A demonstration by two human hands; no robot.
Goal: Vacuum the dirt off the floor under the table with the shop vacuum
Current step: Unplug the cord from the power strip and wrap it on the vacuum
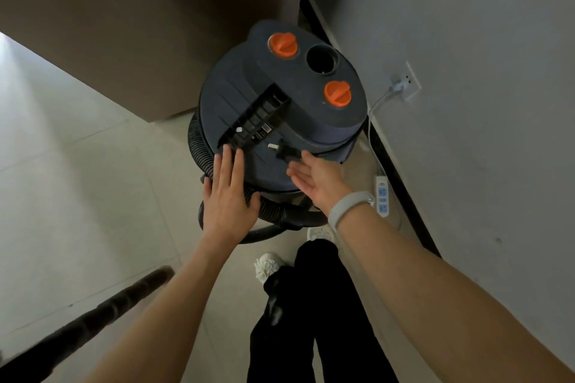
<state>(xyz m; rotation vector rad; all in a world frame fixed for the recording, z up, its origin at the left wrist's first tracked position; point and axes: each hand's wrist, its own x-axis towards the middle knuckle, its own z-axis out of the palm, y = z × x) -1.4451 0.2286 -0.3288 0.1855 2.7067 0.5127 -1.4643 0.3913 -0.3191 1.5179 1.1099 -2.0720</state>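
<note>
The shop vacuum point(280, 121) stands on the floor in front of me, a dark blue drum with two orange knobs point(282, 44) and a round port on its lid. Its black plug point(284, 151) lies on the lid's near edge. A black ribbed hose point(270, 208) is wrapped around the drum's near side. My left hand point(228, 193) reaches over the lid's near left edge with fingers straight, above the hose. My right hand point(315, 179) is open, palm turned inward, its fingertips just beside the plug; whether they touch it is unclear.
A white power strip point(382, 196) lies on the floor right of the vacuum, its cord running up to a wall socket point(404, 82). A brown cabinet or table side point(140, 25) stands behind the vacuum. My legs and white shoes point(267, 266) are below. A dark tube point(93, 320) crosses bottom left.
</note>
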